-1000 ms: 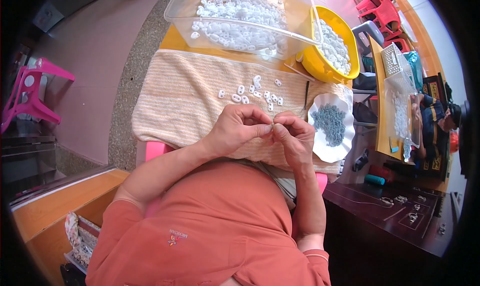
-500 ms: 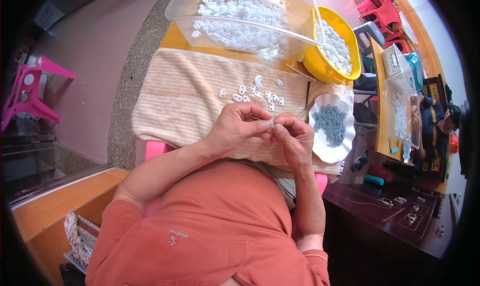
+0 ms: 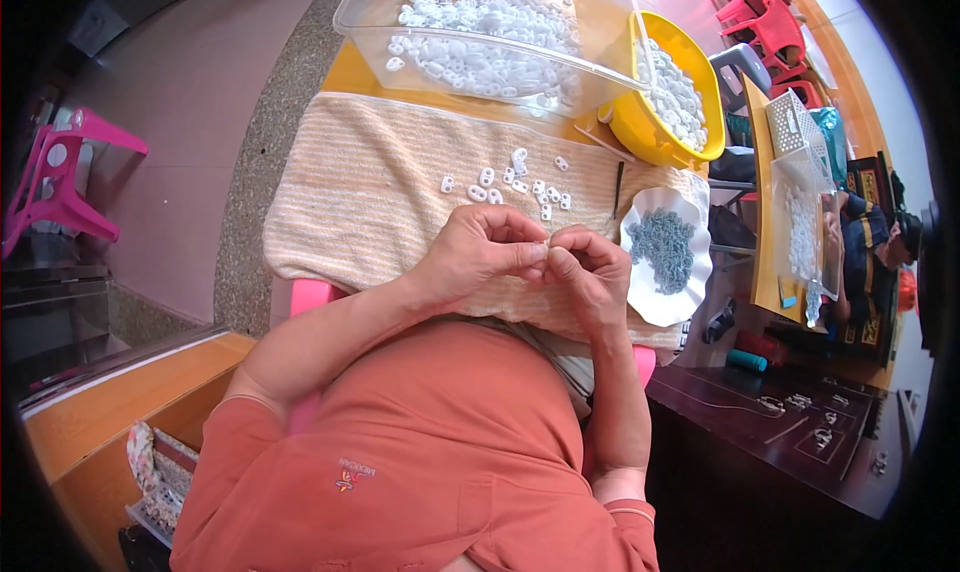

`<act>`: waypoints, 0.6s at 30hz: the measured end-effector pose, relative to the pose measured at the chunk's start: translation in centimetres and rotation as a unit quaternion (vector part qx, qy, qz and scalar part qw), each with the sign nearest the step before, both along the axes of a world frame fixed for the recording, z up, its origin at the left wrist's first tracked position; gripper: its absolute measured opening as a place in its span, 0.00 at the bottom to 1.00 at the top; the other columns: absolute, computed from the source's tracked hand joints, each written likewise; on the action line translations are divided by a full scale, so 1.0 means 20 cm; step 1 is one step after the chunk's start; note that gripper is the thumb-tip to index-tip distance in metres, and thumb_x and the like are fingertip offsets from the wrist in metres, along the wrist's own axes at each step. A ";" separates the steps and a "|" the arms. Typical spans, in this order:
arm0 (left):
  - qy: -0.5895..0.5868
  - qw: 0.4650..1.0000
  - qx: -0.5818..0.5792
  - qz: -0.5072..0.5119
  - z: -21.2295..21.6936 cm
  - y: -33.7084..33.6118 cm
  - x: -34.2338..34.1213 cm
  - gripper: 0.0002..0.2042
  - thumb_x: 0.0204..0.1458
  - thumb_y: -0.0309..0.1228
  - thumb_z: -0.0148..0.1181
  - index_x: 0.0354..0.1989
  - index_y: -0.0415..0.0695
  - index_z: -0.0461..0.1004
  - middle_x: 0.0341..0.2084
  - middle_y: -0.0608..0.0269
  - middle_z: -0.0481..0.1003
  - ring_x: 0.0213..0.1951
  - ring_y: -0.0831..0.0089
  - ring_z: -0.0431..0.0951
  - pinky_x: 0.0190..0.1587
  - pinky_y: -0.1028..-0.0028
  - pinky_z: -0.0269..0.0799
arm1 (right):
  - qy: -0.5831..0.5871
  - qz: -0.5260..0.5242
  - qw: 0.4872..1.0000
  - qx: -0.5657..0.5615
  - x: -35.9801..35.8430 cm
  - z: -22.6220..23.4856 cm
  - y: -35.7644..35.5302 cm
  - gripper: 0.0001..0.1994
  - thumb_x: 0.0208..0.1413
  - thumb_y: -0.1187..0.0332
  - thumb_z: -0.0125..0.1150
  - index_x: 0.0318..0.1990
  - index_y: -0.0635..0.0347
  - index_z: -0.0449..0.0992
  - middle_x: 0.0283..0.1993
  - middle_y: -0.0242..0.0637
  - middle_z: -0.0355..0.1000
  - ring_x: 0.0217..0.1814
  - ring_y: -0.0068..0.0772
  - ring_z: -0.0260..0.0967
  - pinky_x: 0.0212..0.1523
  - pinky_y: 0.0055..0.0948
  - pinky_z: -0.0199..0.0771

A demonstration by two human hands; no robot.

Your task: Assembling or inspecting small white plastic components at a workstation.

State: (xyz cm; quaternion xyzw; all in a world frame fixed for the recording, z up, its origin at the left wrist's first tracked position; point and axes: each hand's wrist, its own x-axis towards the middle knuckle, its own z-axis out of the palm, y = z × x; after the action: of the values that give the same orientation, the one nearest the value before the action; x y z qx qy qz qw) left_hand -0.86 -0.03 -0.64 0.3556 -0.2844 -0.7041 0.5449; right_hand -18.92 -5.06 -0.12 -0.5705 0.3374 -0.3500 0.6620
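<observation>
At the centre of the frame, a tiny pale piece [image 3: 547, 243] is pinched between the fingertips of the bare left hand [image 3: 478, 247] and the bare right hand [image 3: 598, 269]. Both sets of fingers are narrowed to a tight pinch; the piece is mostly covered, so its shape cannot be told. For a part this small, a light grip at the very tips seems best, with both wrists steadied and the work held low over the beige striped towel [image 3: 365, 177], where a dropped piece would probably be caught softly. Right of centre, small grey-blue pieces [image 3: 664, 250] are heaped on a white scalloped plate [image 3: 660, 311]. Farther up, white oblong pieces with two holes [image 3: 487, 177] are scattered within easy reach, beside a slim black rod [image 3: 618, 190]. Beyond, a clear plastic bin [image 3: 610, 75] and a yellow plastic basin [image 3: 640, 135], both holding white pieces, are set on the yellow-brown wooden desk [image 3: 352, 76].
</observation>
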 end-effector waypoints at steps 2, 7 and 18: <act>0.009 1.000 0.000 -0.003 -0.01 0.00 0.00 0.08 0.53 0.23 0.60 0.40 0.34 0.74 0.28 0.59 0.77 0.31 0.75 0.78 0.36 0.78 0.76 | 0.003 0.002 1.000 0.004 0.00 -0.01 0.00 0.04 0.56 0.76 0.59 0.35 0.69 0.73 0.34 0.37 0.72 0.30 0.23 0.71 0.31 0.19 0.72; 0.040 0.999 0.013 -0.008 -0.03 0.00 0.01 0.08 0.53 0.23 0.60 0.39 0.35 0.73 0.29 0.59 0.76 0.32 0.75 0.78 0.36 0.78 0.77 | 0.003 0.005 1.000 -0.012 0.00 0.00 0.01 0.04 0.56 0.77 0.58 0.35 0.70 0.74 0.35 0.37 0.72 0.31 0.22 0.71 0.32 0.19 0.73; 0.051 0.999 0.015 -0.007 -0.03 0.01 0.00 0.07 0.53 0.24 0.60 0.38 0.38 0.72 0.30 0.63 0.75 0.33 0.76 0.77 0.38 0.77 0.76 | 0.075 -0.004 0.993 -0.092 0.01 0.00 0.02 0.04 0.56 0.80 0.56 0.37 0.70 0.74 0.39 0.37 0.71 0.36 0.21 0.70 0.35 0.18 0.74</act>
State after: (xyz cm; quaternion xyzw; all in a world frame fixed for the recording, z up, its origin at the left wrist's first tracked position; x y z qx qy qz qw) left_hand -0.84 0.08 -1.21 0.3248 -0.2482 -0.7295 0.5484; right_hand -18.80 -4.65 -0.15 -0.6522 0.3551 -0.3386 0.5779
